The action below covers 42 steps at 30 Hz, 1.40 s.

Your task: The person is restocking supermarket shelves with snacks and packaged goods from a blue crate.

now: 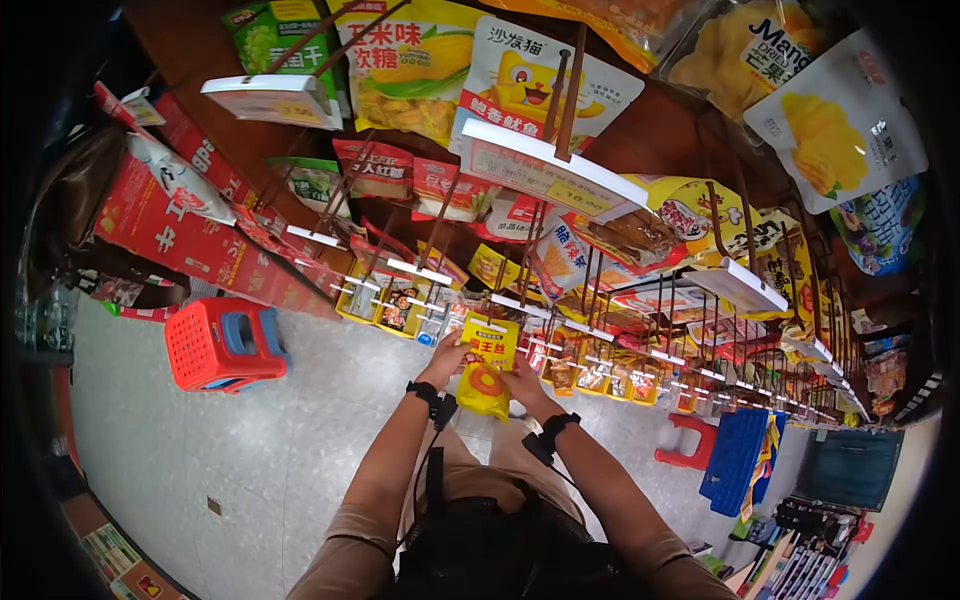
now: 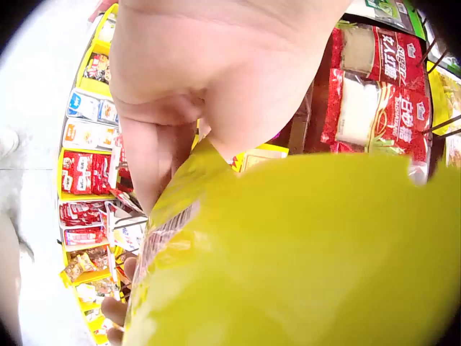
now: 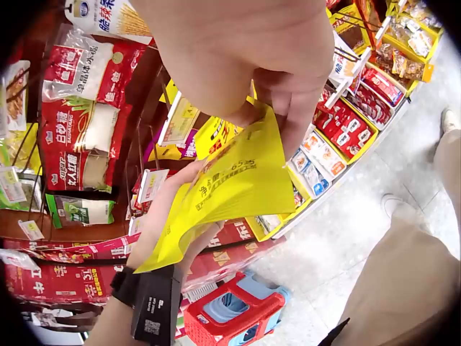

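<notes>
Both arms (image 1: 383, 455) reach forward, fingers (image 3: 297, 119) pinching

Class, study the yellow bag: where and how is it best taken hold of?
Probably pinch the bag by its side edges, left hand from the left, right hand from the right: the film is thin there, and the printed front shows between them.

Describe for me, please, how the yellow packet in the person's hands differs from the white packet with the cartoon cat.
The yellow packet is held by the left hand and right hand, while the white packet hangs on the rack. The yellow packet shows an orange ring, the white packet a yellow cat. Both carry printed Chinese lettering.
</notes>
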{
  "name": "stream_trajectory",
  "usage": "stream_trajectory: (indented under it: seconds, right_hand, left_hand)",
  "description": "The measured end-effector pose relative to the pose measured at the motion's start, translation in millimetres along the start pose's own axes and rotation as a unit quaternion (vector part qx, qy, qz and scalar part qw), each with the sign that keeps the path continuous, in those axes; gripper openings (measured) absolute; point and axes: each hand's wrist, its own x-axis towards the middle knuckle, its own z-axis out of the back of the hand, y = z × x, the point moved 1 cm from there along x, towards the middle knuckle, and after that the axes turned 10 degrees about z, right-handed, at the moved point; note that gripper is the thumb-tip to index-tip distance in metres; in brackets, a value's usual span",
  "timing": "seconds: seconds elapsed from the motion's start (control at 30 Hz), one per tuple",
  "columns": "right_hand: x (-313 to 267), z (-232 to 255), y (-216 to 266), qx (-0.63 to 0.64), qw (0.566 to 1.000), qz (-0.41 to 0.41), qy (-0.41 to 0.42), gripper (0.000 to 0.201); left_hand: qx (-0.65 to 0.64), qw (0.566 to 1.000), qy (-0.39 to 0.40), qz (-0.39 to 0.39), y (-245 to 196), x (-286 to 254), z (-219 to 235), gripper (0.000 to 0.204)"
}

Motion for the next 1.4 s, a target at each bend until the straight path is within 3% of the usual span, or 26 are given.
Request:
stream_trajectory:
  seconds: [0.03, 0.1, 0.17, 0.27, 0.43, 0.5, 0.6, 0.73, 0.9, 1.27, 1.4]
  right_hand:
    - [6, -2, -4, -0.001, 0.998, 0.065, 0.004, 0.049]
    - [10, 2, -13, -0.016, 0.999, 0.044, 0.001, 0.047]
    - [9, 6, -24, 0.028, 0.999, -0.038, 0.0, 0.042]
    - [1, 10, -26, 0.08, 0.993, -0.089, -0.014, 0.035]
    - [6, 18, -27, 0.045, 0.994, -0.095, -0.034, 0.028]
    - [8, 20, -30, 0.068, 0.992, -0.101, -0.017, 0.029]
    - [3, 12, -37, 0.001, 0.995, -0.102, 0.008, 0.028]
    - [2, 10, -22, 0.01, 0.995, -0.098, -0.017, 0.028]
    - [14, 14, -28, -0.006, 0.999, -0.038, -0.034, 0.028]
    - [21, 16, -21, -0.056, 0.997, -0.06, -0.014, 0.028]
    - [24, 13, -24, -0.053, 0.997, -0.054, -0.025, 0.029]
  left_hand:
    - [0.005, 1.0, 0.0, -0.004, -6, 3, 2, 0.036]
    - [0.016, 1.0, 0.002, 0.0, -12, 5, 0, 0.038]
    - [0.015, 0.999, -0.027, -0.005, -10, 3, -4, 0.04]
    - [-0.006, 1.0, -0.013, -0.028, 0, 6, -3, 0.042]
    - [-0.037, 0.998, -0.022, -0.049, -2, 5, -2, 0.034]
    - [-0.056, 0.989, 0.039, -0.128, 7, 20, 2, 0.031]
    - [-0.06, 0.991, 0.039, -0.117, 11, 16, 4, 0.028]
    - [-0.059, 0.989, 0.047, -0.124, 12, 27, 8, 0.028]
    - [-0.066, 0.989, 0.05, -0.124, 0, 25, 3, 0.027]
    - [-0.065, 0.993, 0.013, -0.096, -6, 29, 5, 0.022]
    - [-0.082, 0.993, 0.033, -0.083, -6, 31, 8, 0.028]
